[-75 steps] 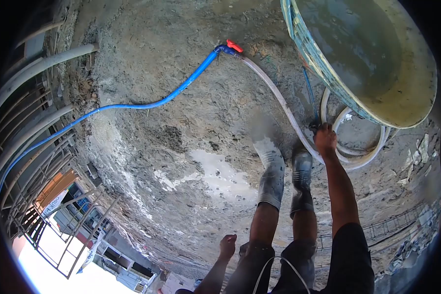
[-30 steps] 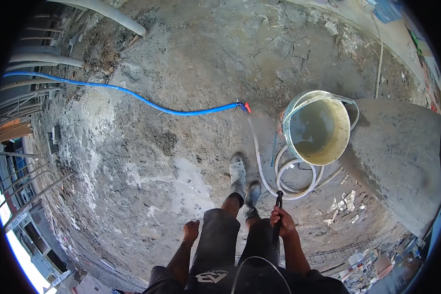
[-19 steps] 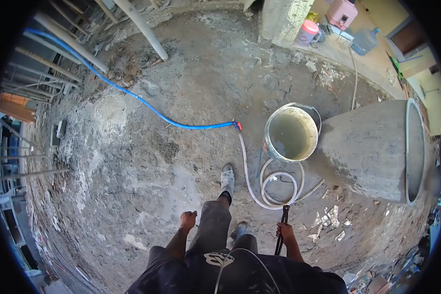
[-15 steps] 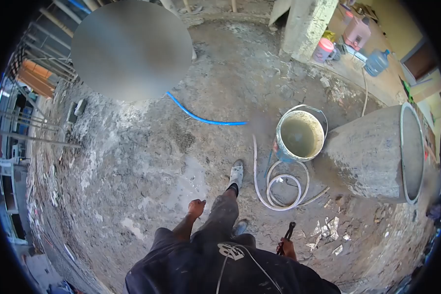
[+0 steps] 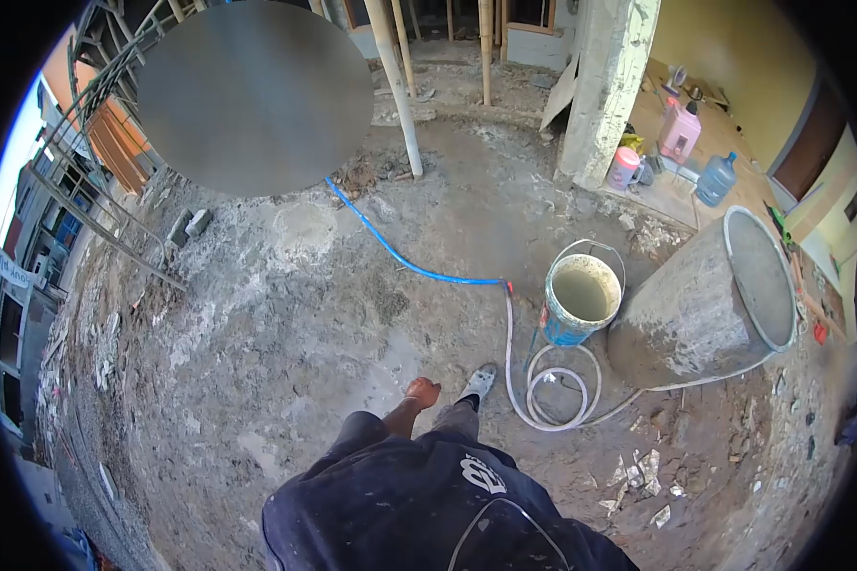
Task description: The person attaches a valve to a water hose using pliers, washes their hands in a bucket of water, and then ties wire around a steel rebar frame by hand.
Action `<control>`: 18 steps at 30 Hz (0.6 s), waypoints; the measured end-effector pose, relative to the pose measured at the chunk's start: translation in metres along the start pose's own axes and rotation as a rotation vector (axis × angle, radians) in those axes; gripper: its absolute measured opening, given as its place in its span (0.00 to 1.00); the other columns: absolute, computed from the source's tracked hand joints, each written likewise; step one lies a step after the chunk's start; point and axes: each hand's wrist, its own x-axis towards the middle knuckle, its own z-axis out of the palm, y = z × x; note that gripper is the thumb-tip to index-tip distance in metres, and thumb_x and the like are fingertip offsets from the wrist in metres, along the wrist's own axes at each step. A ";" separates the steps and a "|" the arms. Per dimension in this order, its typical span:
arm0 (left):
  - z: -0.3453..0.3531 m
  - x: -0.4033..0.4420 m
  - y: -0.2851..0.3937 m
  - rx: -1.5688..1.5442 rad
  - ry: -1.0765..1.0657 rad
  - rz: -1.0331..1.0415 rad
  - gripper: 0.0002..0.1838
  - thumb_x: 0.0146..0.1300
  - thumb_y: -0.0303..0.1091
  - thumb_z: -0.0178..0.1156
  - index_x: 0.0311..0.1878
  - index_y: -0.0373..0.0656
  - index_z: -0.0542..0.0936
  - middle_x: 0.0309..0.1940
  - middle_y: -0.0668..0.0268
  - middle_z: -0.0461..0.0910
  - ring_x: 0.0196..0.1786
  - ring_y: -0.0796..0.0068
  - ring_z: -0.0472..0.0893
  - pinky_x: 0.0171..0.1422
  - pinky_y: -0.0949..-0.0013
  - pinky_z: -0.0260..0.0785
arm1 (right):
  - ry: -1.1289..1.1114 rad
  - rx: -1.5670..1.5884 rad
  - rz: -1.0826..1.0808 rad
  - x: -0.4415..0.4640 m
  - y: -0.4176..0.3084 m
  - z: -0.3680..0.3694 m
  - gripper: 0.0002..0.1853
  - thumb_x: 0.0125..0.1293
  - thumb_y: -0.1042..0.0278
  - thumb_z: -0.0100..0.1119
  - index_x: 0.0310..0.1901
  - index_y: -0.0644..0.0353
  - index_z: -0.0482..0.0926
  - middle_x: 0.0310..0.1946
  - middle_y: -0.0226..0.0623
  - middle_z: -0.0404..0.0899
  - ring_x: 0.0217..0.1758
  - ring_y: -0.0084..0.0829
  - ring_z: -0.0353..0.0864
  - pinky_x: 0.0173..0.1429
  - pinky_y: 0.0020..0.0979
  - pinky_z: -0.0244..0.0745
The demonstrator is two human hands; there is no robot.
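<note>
My left hand (image 5: pixel 423 391) hangs in front of my body, over the grey ground, its fingers curled closed with nothing showing in them. Just right of it is my shoe (image 5: pixel 479 382), splashed with pale grey. My right hand is out of sight, and so is the dark-handled tool it held earlier. Ahead and to the right stands a bucket (image 5: pixel 554 328) with cloudy water in it and its wire handle raised. Beside its base a whitish hose (image 5: pixel 541 425) lies in loops, joined to a blue hose (image 5: pixel 419 269) at a red fitting.
A large concrete-grey drum (image 5: pixel 671 314) stands right of the bucket. Broken pieces (image 5: pixel 643 473) litter the ground at right. Farther off are a concrete pillar (image 5: pixel 611 90), a pink jug (image 5: pixel 679 131), a water bottle (image 5: pixel 716 181), upright poles (image 5: pixel 395 86) and blocks (image 5: pixel 196 225).
The view has tilted up, bringing the poles and back area into sight. My right hand with its tool has left view. My left hand shows farther right, and my legs have shifted in a step.
</note>
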 end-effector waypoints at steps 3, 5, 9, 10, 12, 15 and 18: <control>-0.026 -0.012 0.037 0.255 -0.012 0.149 0.25 0.56 0.46 0.51 0.55 0.45 0.71 0.63 0.48 0.55 0.64 0.45 0.55 0.63 0.50 0.54 | 0.033 -0.093 -0.015 0.031 0.010 -0.050 0.12 0.59 0.59 0.51 0.28 0.58 0.76 0.14 0.33 0.71 0.16 0.29 0.71 0.21 0.32 0.64; -0.045 -0.044 0.088 0.196 0.052 0.303 0.28 0.54 0.43 0.56 0.59 0.47 0.66 0.65 0.49 0.49 0.66 0.44 0.48 0.64 0.48 0.51 | 0.052 -0.144 -0.005 0.045 0.021 -0.067 0.12 0.59 0.58 0.51 0.29 0.58 0.77 0.14 0.34 0.71 0.17 0.28 0.72 0.21 0.32 0.64; -0.068 -0.095 0.177 -0.099 -0.105 1.099 0.29 0.55 0.42 0.59 0.59 0.44 0.65 0.53 0.54 0.68 0.56 0.59 0.67 0.58 0.59 0.61 | 0.334 -0.454 0.003 0.047 -0.041 -0.053 0.19 0.52 0.55 0.56 0.37 0.64 0.79 0.29 0.46 0.80 0.34 0.34 0.80 0.38 0.36 0.72; -0.069 -0.103 0.195 -0.143 -0.215 1.089 0.27 0.56 0.40 0.58 0.58 0.43 0.66 0.50 0.55 0.70 0.51 0.62 0.71 0.55 0.62 0.64 | 0.251 -0.483 -0.155 0.093 -0.052 -0.083 0.09 0.52 0.66 0.54 0.29 0.60 0.80 0.16 0.40 0.75 0.19 0.31 0.75 0.23 0.35 0.67; -0.064 -0.114 0.219 -0.187 -0.368 1.039 0.21 0.57 0.36 0.58 0.53 0.41 0.70 0.44 0.59 0.74 0.44 0.68 0.76 0.49 0.68 0.67 | 0.579 -0.650 -0.481 -0.007 -0.190 -0.078 0.12 0.54 0.61 0.54 0.34 0.57 0.81 0.32 0.44 0.80 0.38 0.38 0.80 0.41 0.36 0.72; -0.060 -0.124 0.222 -0.172 -0.333 1.076 0.15 0.59 0.31 0.55 0.50 0.38 0.72 0.38 0.62 0.77 0.44 0.76 0.76 0.47 0.72 0.68 | 0.669 -0.442 -0.391 -0.019 -0.345 -0.092 0.07 0.49 0.64 0.59 0.28 0.54 0.82 0.23 0.37 0.79 0.28 0.36 0.80 0.29 0.38 0.73; -0.044 -0.086 0.179 -0.375 -0.401 0.541 0.13 0.63 0.35 0.51 0.25 0.37 0.71 0.30 0.65 0.75 0.33 0.80 0.70 0.41 0.74 0.63 | 0.677 -0.383 -0.613 -0.097 -0.442 -0.090 0.10 0.47 0.65 0.61 0.32 0.57 0.82 0.31 0.38 0.81 0.36 0.43 0.80 0.35 0.43 0.74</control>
